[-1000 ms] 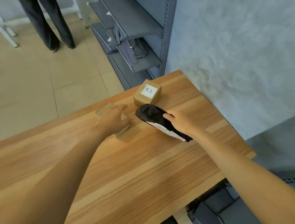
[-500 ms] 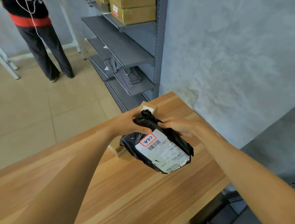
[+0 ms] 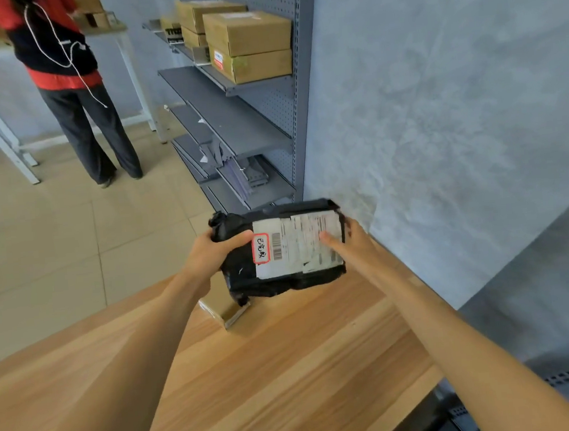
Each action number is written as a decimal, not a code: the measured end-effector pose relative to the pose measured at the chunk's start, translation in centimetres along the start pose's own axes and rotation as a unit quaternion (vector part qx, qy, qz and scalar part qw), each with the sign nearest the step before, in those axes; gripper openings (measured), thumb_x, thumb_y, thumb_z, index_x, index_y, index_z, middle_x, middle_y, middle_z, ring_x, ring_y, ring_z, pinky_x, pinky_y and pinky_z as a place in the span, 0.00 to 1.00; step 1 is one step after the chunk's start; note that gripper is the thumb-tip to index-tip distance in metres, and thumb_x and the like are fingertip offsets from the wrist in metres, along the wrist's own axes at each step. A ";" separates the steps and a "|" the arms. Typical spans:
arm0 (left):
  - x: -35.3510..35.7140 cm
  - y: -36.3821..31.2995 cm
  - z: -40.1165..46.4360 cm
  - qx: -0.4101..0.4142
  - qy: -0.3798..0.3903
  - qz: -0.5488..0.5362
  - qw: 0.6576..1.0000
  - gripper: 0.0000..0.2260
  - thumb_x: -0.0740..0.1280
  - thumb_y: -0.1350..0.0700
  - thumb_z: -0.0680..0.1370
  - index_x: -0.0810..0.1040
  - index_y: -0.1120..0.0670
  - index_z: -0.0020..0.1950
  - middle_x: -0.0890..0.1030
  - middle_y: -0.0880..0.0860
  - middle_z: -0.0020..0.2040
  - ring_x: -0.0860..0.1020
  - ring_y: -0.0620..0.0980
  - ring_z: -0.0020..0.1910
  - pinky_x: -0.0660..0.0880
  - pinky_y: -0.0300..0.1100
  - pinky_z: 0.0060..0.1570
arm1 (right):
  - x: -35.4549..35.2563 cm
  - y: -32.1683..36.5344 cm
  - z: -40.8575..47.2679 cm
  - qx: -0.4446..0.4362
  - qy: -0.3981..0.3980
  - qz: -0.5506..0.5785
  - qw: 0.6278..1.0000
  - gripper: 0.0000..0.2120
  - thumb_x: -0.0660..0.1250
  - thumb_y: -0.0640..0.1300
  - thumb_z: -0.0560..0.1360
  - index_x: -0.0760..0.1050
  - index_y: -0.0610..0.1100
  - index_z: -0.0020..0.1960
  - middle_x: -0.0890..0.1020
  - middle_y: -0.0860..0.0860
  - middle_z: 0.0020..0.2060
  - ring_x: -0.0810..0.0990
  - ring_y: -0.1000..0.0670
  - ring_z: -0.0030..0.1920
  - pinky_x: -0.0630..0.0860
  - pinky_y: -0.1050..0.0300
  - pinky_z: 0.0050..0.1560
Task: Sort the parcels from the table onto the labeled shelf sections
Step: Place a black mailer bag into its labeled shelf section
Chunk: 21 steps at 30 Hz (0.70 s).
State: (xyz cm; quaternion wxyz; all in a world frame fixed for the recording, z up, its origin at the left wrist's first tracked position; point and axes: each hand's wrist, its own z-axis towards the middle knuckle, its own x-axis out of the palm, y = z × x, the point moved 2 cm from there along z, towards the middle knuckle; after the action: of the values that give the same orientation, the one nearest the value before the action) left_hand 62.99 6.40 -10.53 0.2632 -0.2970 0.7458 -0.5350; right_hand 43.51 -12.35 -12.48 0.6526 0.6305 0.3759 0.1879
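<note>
A black plastic parcel (image 3: 275,283) with a white shipping label and a red-framed tag hangs above the far edge of the wooden table (image 3: 272,371), label side facing me. My left hand (image 3: 210,252) grips its left end, thumb on top. My right hand (image 3: 351,244) holds its right end, thumb lying on the label. A small brown cardboard parcel (image 3: 220,305) lies on the table just below, partly hidden by the black one. The grey metal shelf unit (image 3: 234,127) stands beyond the table against the wall.
Several brown boxes (image 3: 246,34) are stacked on the upper shelf. A person in a red and black top (image 3: 68,79) stands on the tiled floor at the left, beside a white table. A grey wall runs along the right side.
The black parcel went from lying on the table under my right hand to being lifted by both hands, then turned level with its label up. My view rose toward the shelves.
</note>
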 end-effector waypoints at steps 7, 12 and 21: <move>0.9 1.8 -0.8 -0.078 0.042 -0.090 0.992 0.23 0.76 0.48 0.66 0.77 0.53 0.58 0.86 0.51 0.46 0.83 0.51 0.49 0.79 0.45 0.39 | -0.2 -0.1 -0.6 0.085 0.037 0.133 0.987 0.12 0.68 0.57 0.74 0.77 0.57 0.57 0.83 0.53 0.57 0.80 0.51 0.60 0.72 0.46 0.67; 0.1 2.3 -1.4 -0.062 0.056 0.034 0.996 0.31 0.74 0.40 0.61 0.74 0.53 0.60 0.82 0.51 0.52 0.78 0.51 0.54 0.76 0.40 0.41 | -1.9 -0.2 -0.2 0.082 0.050 0.058 0.994 0.16 0.71 0.57 0.72 0.80 0.54 0.58 0.85 0.55 0.53 0.82 0.52 0.56 0.76 0.56 0.59; 5.4 0.0 -2.9 0.024 0.188 0.198 0.962 0.13 0.68 0.42 0.74 0.74 0.41 0.56 0.83 0.41 0.48 0.82 0.38 0.44 0.77 0.34 0.42 | -0.7 3.6 2.5 0.013 0.209 -0.207 0.956 0.25 0.74 0.69 0.58 0.81 0.61 0.51 0.86 0.56 0.45 0.85 0.54 0.47 0.80 0.47 0.54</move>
State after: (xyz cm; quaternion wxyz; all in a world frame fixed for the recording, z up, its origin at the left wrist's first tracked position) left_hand 57.19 4.38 -10.14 0.2260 -0.0304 0.8126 -0.5363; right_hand 45.71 -14.11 -9.03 0.5756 0.4939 0.6288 0.1713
